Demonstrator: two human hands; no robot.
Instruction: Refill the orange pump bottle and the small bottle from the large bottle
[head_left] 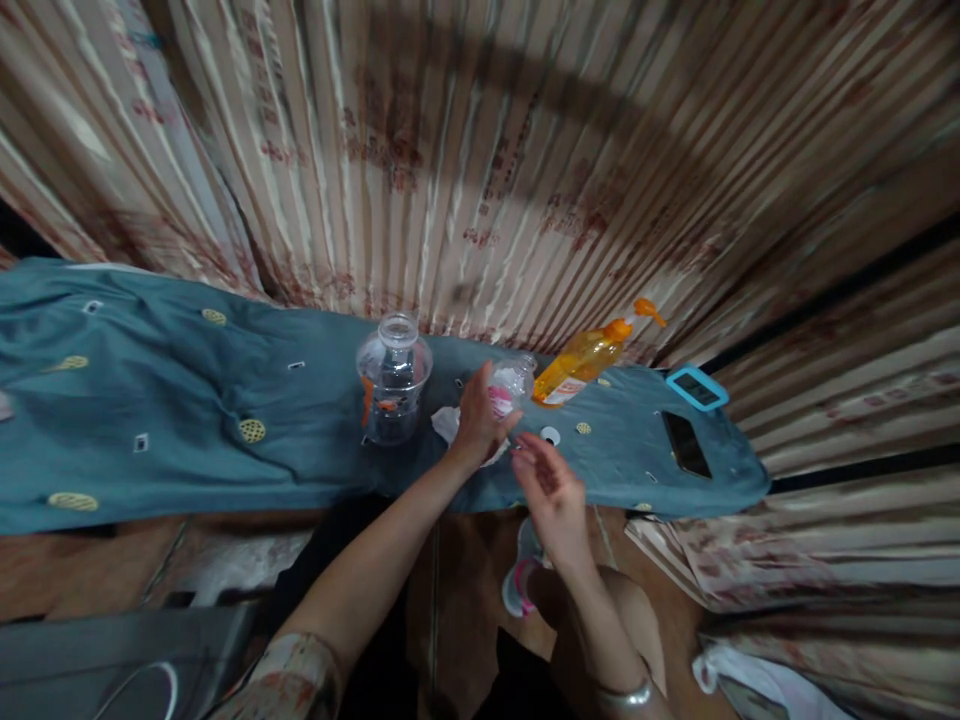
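My left hand [480, 420] is closed around a small clear plastic bottle [514, 376] with a pink and white label, tilted over the bed-like surface. Beneath that hand lies a crumpled white tissue [445, 424], partly hidden. Just to the right, my right hand [553, 490] has its fingers curled and its thumb and index tips close together. A tiny pale spot shows at those tips, too small to name. Close by on the cloth is a round white disc [550, 436] like a cap. A bottle of orange liquid [581, 368] with an orange pump top leans beyond the hands.
Left of my hands stands a clear plastic container [395, 400] with a bottle neck rising from its wide rim. A blue-framed device [697, 388] and a black phone [685, 444] lie at the right end of the teal cloth [187, 400]. Pleated curtains [450, 180] hang behind.
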